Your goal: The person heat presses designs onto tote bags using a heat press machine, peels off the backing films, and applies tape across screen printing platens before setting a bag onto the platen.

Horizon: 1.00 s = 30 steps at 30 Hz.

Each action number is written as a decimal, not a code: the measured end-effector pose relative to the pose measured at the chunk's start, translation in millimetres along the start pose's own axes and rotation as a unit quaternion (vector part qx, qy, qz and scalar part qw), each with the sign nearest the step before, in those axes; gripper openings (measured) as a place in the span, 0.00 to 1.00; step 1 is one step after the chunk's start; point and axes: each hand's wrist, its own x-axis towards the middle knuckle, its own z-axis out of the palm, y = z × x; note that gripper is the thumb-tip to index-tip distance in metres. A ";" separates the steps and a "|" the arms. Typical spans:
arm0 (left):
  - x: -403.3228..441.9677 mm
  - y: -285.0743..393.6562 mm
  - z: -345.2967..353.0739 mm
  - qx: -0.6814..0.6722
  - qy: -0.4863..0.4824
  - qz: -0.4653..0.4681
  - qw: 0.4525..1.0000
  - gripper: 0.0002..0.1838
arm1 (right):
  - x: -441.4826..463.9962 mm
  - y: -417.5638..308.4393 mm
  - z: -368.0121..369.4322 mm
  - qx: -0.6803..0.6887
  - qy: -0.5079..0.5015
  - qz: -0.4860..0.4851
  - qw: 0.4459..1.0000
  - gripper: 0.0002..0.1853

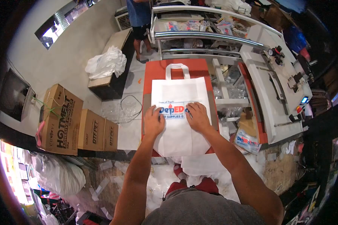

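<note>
A white tote bag (176, 138) lies flat on a red board (150, 71), its handle loop toward the far edge. Blue and red "DepED" lettering is printed across its middle. My left hand (154, 120) rests on the bag at the left end of the print, fingers spread and holding nothing. At the right end of the print lies my right hand (199, 117), also with fingers apart, covering part of the lettering.
To the right stands a large white press machine (270, 93) with metal rollers. Cardboard boxes (64, 120) stand at the left. White cloth (107, 63) is heaped on a bench. Another person (139, 18) stands at the far side.
</note>
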 end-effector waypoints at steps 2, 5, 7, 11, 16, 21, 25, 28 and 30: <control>0.3 -2.4 -1.0 -0.026 -0.017 -0.008 0.999 0.20 | 1.4 -0.6 -6.6 0.013 0.022 -0.003 1.000 0.18; 1.8 1.2 -9.5 -0.079 -0.017 -0.018 0.997 0.19 | -1.7 1.4 -35.3 0.048 0.090 0.003 0.995 0.17; -1.2 0.7 -21.0 -0.102 0.013 -0.030 0.994 0.19 | -9.8 9.5 -78.1 0.009 0.171 -0.005 0.985 0.16; -36.1 -22.6 -68.8 -0.120 0.096 -0.075 0.985 0.16 | -84.2 104.2 -182.3 -0.116 0.260 0.118 0.951 0.12; -152.3 -94.2 -107.2 -0.046 0.156 -0.287 0.944 0.14 | -171.1 241.9 -337.3 -0.483 0.249 0.267 0.796 0.24; -298.9 -151.0 -121.8 0.107 -0.024 -0.328 0.938 0.07 | -197.5 318.2 -373.7 -0.466 0.102 0.261 0.839 0.19; -417.5 -169.4 -111.1 0.103 -0.118 -0.348 0.924 0.05 | -199.9 357.8 -369.5 -0.390 0.100 0.301 0.865 0.15; -475.3 -168.6 -106.2 0.148 -0.271 -0.234 0.922 0.07 | -185.4 312.5 -366.8 -0.362 0.108 0.286 0.881 0.15; -518.7 -182.2 -98.9 0.161 -0.415 -0.137 0.885 0.09 | -186.5 296.5 -359.1 -0.397 0.063 0.250 0.881 0.16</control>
